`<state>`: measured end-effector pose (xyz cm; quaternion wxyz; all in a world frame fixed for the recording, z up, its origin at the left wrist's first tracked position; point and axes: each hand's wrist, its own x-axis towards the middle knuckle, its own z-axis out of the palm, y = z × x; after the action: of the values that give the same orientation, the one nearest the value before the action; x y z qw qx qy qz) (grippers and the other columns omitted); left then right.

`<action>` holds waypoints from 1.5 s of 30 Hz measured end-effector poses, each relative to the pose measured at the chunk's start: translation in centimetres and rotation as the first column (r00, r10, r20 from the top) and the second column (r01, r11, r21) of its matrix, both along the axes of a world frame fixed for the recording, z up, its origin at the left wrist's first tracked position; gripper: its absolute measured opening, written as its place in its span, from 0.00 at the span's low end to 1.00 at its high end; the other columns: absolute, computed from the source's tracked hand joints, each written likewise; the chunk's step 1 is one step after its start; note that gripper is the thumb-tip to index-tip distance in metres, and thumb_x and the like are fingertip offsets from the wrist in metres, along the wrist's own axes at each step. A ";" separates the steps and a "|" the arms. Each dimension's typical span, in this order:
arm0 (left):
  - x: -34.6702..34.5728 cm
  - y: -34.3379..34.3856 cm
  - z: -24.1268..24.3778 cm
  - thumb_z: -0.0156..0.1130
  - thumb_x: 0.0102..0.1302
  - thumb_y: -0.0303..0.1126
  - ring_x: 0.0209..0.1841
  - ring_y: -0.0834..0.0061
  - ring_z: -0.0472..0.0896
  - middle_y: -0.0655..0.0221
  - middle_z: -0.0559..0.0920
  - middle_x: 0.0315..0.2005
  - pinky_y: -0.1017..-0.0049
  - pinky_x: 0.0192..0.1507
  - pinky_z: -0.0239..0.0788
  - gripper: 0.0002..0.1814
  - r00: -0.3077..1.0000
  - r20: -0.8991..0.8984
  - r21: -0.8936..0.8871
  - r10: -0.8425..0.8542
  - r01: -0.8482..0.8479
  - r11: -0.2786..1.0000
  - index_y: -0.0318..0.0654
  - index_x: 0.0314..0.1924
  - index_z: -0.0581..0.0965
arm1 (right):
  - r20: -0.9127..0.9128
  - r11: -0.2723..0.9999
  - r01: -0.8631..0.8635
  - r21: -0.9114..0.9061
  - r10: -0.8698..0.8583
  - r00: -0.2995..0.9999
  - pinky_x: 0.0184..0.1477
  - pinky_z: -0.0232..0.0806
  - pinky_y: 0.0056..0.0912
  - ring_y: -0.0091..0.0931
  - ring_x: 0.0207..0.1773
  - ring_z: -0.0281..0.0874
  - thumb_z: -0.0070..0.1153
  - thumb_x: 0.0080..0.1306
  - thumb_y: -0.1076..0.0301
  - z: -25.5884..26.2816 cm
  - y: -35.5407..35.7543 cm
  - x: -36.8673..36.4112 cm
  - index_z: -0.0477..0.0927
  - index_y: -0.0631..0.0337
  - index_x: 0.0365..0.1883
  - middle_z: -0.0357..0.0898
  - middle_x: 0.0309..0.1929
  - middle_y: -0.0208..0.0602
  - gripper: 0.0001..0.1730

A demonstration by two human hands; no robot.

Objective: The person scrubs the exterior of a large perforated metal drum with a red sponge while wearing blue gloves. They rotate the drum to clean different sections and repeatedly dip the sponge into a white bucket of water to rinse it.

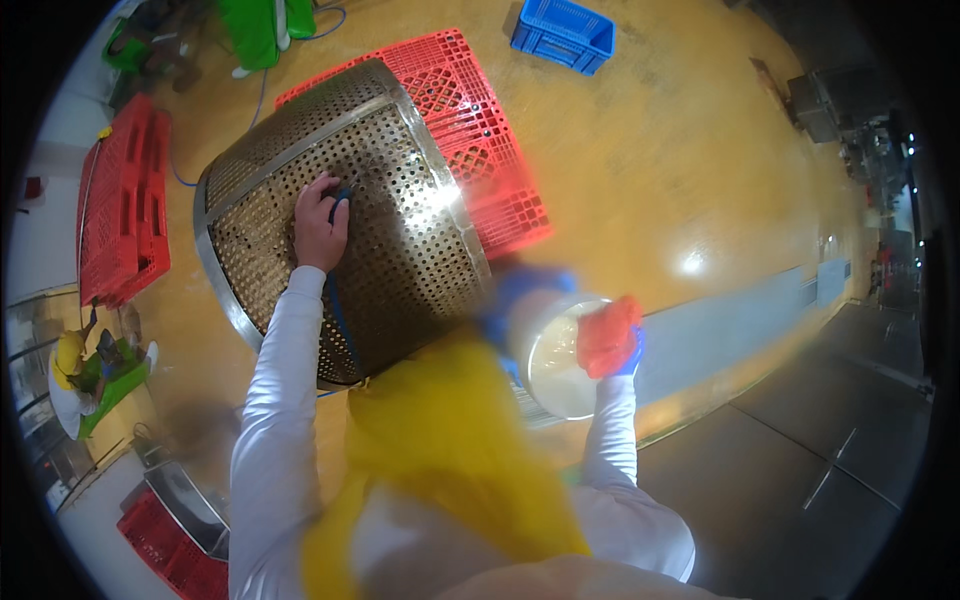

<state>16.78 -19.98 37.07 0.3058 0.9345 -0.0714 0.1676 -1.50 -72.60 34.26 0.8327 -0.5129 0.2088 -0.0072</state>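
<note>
A large perforated metal drum [390, 255] lies on its side before me. Over its near left part is my left hand [321, 221], bare, its fingers curled around a thin blue hose [341, 319] that runs down across the holes. My right hand [632, 356], in a blue glove, grips a bunched red cloth or pad [606, 337] at the rim of a white bucket [536, 360]. Pale liquid seems to fill part of the bucket. My yellow apron [450, 420] hangs between the drum and the bucket.
Under the drum's far side is a red plastic pallet [487, 150]. A blue crate [562, 34] stands beyond it on the wet yellow floor. More red pallets [124, 202] lean at left. People in green aprons [251, 34] are at the far left; a metal surface [780, 450] lies right.
</note>
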 end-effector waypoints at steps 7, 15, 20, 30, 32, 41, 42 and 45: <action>-1.9 2.2 -0.8 0.57 0.73 0.34 0.70 0.51 0.70 0.56 0.76 0.63 0.49 0.76 0.53 0.14 0.991 0.044 0.036 0.123 -0.125 0.991 0.29 0.38 0.80 | -0.063 0.602 -0.209 -0.770 0.254 0.965 0.67 0.64 0.45 0.42 0.66 0.70 0.58 0.72 0.52 -3.6 9.9 12.1 0.73 0.61 0.65 0.72 0.63 0.50 0.30; -4.7 5.0 -1.1 0.55 0.71 0.31 0.71 0.53 0.71 0.55 0.76 0.64 0.47 0.75 0.55 0.11 0.992 0.055 0.082 0.117 -0.122 0.989 0.32 0.33 0.78 | 0.120 0.118 0.064 -0.991 0.572 0.811 0.75 0.52 0.65 0.62 0.76 0.54 0.69 0.62 0.42 -1.9 27.3 19.5 0.66 0.56 0.75 0.58 0.74 0.68 0.49; -4.9 5.5 -1.4 0.56 0.71 0.31 0.70 0.54 0.72 0.56 0.77 0.64 0.48 0.75 0.56 0.10 0.991 0.090 0.104 0.097 -0.106 0.989 0.33 0.33 0.78 | 0.082 0.160 -0.002 -0.987 0.518 0.852 0.68 0.66 0.51 0.55 0.67 0.70 0.64 0.67 0.49 0.3 30.8 29.6 0.71 0.58 0.70 0.67 0.70 0.61 0.37; -5.3 4.5 -0.2 0.57 0.71 0.30 0.71 0.57 0.71 0.59 0.76 0.64 0.49 0.76 0.54 0.09 0.991 -0.008 0.059 0.131 -0.130 0.990 0.31 0.37 0.80 | 0.006 0.704 -0.466 -0.535 0.555 0.832 0.76 0.57 0.35 0.32 0.76 0.66 0.65 0.69 0.55 -4.9 19.9 20.7 0.65 0.62 0.76 0.68 0.76 0.41 0.41; -5.0 4.4 -0.1 0.58 0.70 0.30 0.71 0.57 0.71 0.60 0.76 0.64 0.49 0.76 0.54 0.08 0.993 -0.007 0.064 0.117 -0.116 0.991 0.31 0.37 0.80 | -0.102 0.607 -0.513 -0.607 0.580 0.808 0.75 0.59 0.35 0.33 0.76 0.67 0.68 0.66 0.52 -4.1 20.8 26.1 0.65 0.63 0.76 0.69 0.75 0.44 0.45; -4.7 4.8 -1.1 0.58 0.69 0.30 0.72 0.59 0.70 0.61 0.76 0.64 0.47 0.75 0.54 0.07 0.996 0.019 0.088 0.092 -0.093 0.992 0.34 0.39 0.80 | -0.113 0.559 -0.502 -0.659 0.587 0.802 0.75 0.60 0.37 0.36 0.75 0.69 0.75 0.57 0.43 -5.6 20.7 28.8 0.61 0.68 0.77 0.68 0.75 0.50 0.59; -4.6 4.7 -1.2 0.57 0.69 0.30 0.72 0.59 0.70 0.61 0.76 0.64 0.47 0.75 0.54 0.07 0.996 0.036 0.076 0.083 -0.085 0.993 0.34 0.38 0.79 | -0.096 0.559 -0.502 -0.660 0.599 0.795 0.75 0.60 0.38 0.36 0.75 0.69 0.75 0.57 0.42 -6.4 20.4 28.8 0.60 0.68 0.77 0.68 0.75 0.50 0.60; -4.9 5.1 -0.3 0.56 0.70 0.31 0.72 0.58 0.70 0.60 0.76 0.64 0.47 0.75 0.53 0.08 0.996 0.004 0.085 0.086 -0.086 0.993 0.34 0.36 0.79 | -0.202 0.517 -0.545 -0.660 0.577 0.791 0.75 0.61 0.38 0.37 0.74 0.70 0.75 0.56 0.40 -2.9 24.2 31.8 0.61 0.66 0.77 0.69 0.74 0.50 0.60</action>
<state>11.92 -14.93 36.75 0.2583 0.9488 -0.0381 0.1776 30.30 -48.41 31.38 0.5415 -0.8226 -0.0040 0.1736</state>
